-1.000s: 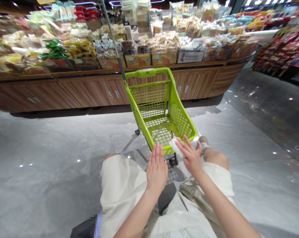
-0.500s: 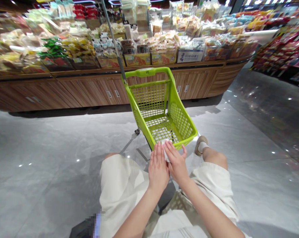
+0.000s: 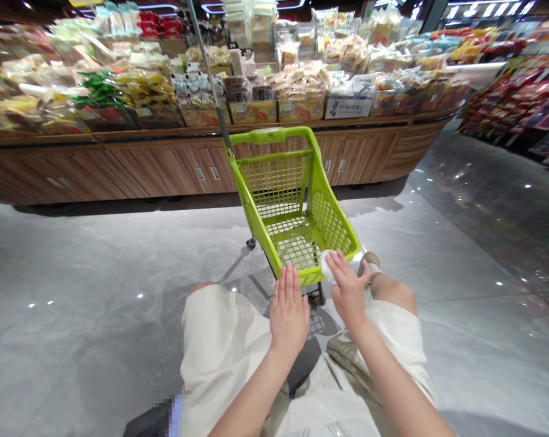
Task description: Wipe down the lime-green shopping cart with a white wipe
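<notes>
A lime-green shopping cart (image 3: 256,135) with a mesh basket stands on the grey floor in front of me. My left hand (image 3: 289,309) lies flat with its fingers stretched out, resting against the near rim of the basket. My right hand (image 3: 349,288) presses a white cloth (image 3: 326,262) onto the same near rim, toward its right corner, fingers laid over the cloth. My knees in white shorts show below both hands.
A long wooden counter (image 3: 165,164) piled with packaged food runs across the back. Red-stocked shelves (image 3: 515,91) line the right side. A grey pole (image 3: 208,67) rises behind the cart. My shoe (image 3: 369,260) is beside the cart's right corner.
My right hand slid the white cloth left along the near rim up to my left hand, then back right to the corner. The left hand stayed in place.
</notes>
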`<state>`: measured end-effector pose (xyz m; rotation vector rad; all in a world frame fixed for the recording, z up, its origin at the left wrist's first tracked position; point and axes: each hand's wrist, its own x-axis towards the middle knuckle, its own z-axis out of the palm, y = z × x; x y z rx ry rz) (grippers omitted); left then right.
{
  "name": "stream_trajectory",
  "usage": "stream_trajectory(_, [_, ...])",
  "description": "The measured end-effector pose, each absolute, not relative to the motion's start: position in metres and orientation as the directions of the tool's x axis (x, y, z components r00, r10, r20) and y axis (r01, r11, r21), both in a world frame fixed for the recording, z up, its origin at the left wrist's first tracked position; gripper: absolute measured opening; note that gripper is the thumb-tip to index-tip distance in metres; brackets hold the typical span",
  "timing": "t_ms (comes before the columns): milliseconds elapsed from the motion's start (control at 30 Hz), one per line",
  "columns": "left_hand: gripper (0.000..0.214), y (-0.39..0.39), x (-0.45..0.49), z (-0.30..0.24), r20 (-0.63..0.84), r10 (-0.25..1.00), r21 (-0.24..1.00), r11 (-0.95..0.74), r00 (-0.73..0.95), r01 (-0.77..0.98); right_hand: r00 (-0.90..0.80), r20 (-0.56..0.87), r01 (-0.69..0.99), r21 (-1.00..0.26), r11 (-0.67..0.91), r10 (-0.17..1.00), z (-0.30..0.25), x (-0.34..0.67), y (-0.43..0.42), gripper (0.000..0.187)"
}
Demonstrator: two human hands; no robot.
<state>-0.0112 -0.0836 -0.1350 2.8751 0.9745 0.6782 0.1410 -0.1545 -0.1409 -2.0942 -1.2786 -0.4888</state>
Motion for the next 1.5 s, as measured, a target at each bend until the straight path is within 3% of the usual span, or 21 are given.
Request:
stream_trajectory(167, [0.081,-0.079,-0.019,-0.136,0.408,0.570,0.147,-0.812,0.713,0.565,0.295,0.576,0.940,-0.319,-0.123,0.763,-0.130,0.076,-0.130,0.072])
stream_trajectory(300, [0.076,-0.075,-0.030,-0.134,0.412,0.583,0.117,-0.796,0.700,0.594,0.191,0.547,0.967,-0.250,-0.059,0.815,-0.129,0.106,-0.145,0.075])
stream_trajectory(500, [0.071,-0.075,-0.033,-0.131,0.412,0.573,0.103,-0.802,0.709,0.588,0.475,0.616,0.878,-0.284,-0.385,0.629,-0.141,0.178,-0.182,0.074])
stream_trajectory(567, [0.072,-0.076,-0.031,-0.132,0.410,0.578,0.112,-0.800,0.706,0.590,0.521,0.598,0.851,-0.308,-0.425,0.609,-0.140,0.169,-0.178,0.074])
stream_trajectory(767, [0.076,-0.076,-0.029,-0.135,0.403,0.585,0.126,-0.798,0.704,0.590,0.342,0.526,0.927,-0.326,-0.187,0.779,-0.129,0.076,-0.135,0.075])
stream_trajectory(900, [0.073,-0.074,-0.032,-0.134,0.402,0.581,0.108,-0.798,0.708,0.593,0.237,0.521,0.954,-0.284,-0.095,0.820,-0.129,0.083,-0.141,0.075])
stream_trajectory(1000, [0.069,-0.074,-0.033,-0.133,0.402,0.574,0.103,-0.803,0.713,0.587,0.313,0.531,0.945,-0.260,-0.200,0.788,-0.134,0.133,-0.167,0.078])
stream_trajectory(1100, [0.071,-0.075,-0.032,-0.133,0.409,0.575,0.113,-0.802,0.708,0.587,0.464,0.566,0.885,-0.268,-0.381,0.682,-0.138,0.176,-0.187,0.079])
stream_trajectory(1200, [0.074,-0.078,-0.028,-0.134,0.410,0.576,0.134,-0.805,0.707,0.578,0.541,0.572,0.838,-0.302,-0.454,0.617,-0.137,0.174,-0.180,0.078])
stream_trajectory(1500, [0.079,-0.075,-0.028,-0.139,0.420,0.570,0.117,-0.806,0.707,0.580,0.252,0.513,0.945,-0.313,-0.095,0.820,-0.123,0.073,-0.127,0.075])
